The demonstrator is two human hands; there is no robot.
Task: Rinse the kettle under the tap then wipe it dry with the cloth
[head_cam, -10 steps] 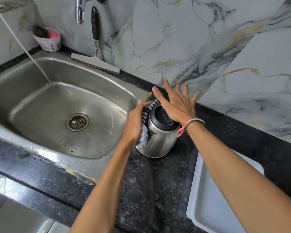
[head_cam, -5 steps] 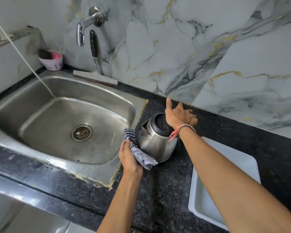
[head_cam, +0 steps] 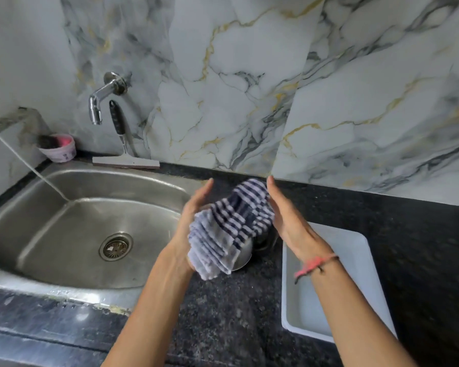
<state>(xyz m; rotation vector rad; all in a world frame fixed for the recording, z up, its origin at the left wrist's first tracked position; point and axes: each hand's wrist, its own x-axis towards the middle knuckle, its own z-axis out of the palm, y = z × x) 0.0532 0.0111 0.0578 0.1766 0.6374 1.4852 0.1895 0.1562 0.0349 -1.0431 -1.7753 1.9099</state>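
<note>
The blue-and-white striped cloth (head_cam: 231, 226) lies draped over the steel kettle (head_cam: 243, 257), which stands on the black counter just right of the sink. Only the kettle's lower steel wall shows below the cloth; its lid and handle are hidden. My left hand (head_cam: 194, 215) presses the cloth from the left with straight fingers. My right hand (head_cam: 289, 223), with a pink thread at the wrist, presses it from the right, also flat. The cloth is blurred by motion. The tap (head_cam: 98, 102) on the wall at the back left has no water coming out.
The steel sink (head_cam: 72, 176) fills the left, with a thin white cord (head_cam: 24, 160) running into it. A squeegee (head_cam: 125, 160) and a pink cup (head_cam: 60, 151) stand behind it. A white tray (head_cam: 355, 247) lies right of the kettle. The marble wall is close behind.
My left hand brought the cloth up from the kettle's left side and over its top. My right hand left the lid and now lies flat against the cloth's right side.
</note>
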